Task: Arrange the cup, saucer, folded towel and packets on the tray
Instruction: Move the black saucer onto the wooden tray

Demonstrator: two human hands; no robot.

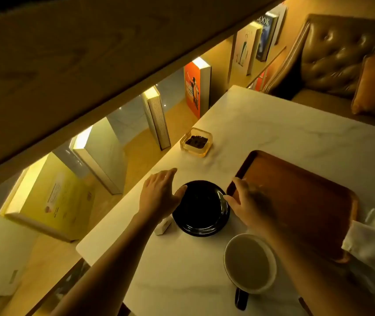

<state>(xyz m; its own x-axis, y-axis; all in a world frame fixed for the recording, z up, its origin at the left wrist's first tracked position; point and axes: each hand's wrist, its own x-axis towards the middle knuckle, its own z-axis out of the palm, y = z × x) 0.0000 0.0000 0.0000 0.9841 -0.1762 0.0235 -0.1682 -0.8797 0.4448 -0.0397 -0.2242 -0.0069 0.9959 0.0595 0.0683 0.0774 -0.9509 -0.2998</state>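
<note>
A black saucer (201, 208) lies on the white marble table, left of the brown wooden tray (300, 190). My left hand (159, 192) rests at the saucer's left rim, thumb touching it, fingers spread. My right hand (248, 201) is at the saucer's right rim, thumb on the edge, over the tray's left corner. Whether the saucer is lifted I cannot tell. A cup (249, 263), white inside with a dark handle, stands near the table's front edge. A small white packet (162, 226) lies under my left wrist. Part of a white towel (373, 226) shows at the tray's right.
A glass dish (196, 142) with dark contents sits at the table's far left edge. Beyond that edge a shelf holds standing books (195, 90). A tufted leather sofa (339, 60) with an orange cushion is behind the table.
</note>
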